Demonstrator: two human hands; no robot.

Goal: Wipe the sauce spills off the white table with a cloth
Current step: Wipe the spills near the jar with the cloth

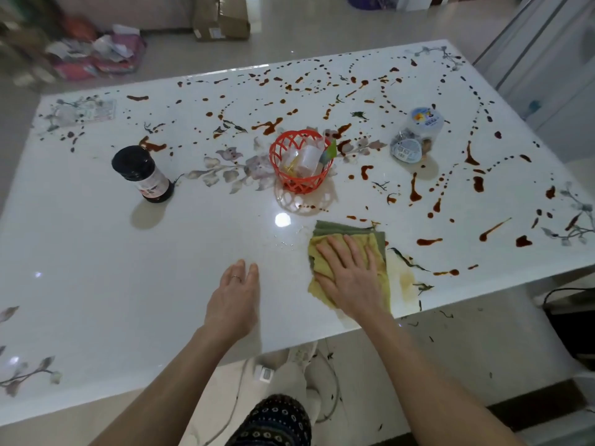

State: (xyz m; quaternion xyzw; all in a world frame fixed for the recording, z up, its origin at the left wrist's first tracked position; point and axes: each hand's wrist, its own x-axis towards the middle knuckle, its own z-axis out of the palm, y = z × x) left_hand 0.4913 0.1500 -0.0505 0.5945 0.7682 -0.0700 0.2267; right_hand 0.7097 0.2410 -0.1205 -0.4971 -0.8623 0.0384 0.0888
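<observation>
Pressing folded yellow-green cloth flat on white worktop near front edge, right hand fingers spread straight. Left hand relaxed, empty. Cloth soft, limp: push under palm. Sauce spills remain right and beyond.

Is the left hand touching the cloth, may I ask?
No, the left hand is over bare table, apart from the cloth under the right hand.

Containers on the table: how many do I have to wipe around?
3: a dark jar at the left, a red basket in the middle, and a clear plastic jar to the right. Small items inside the basket are partly hidden.
</observation>
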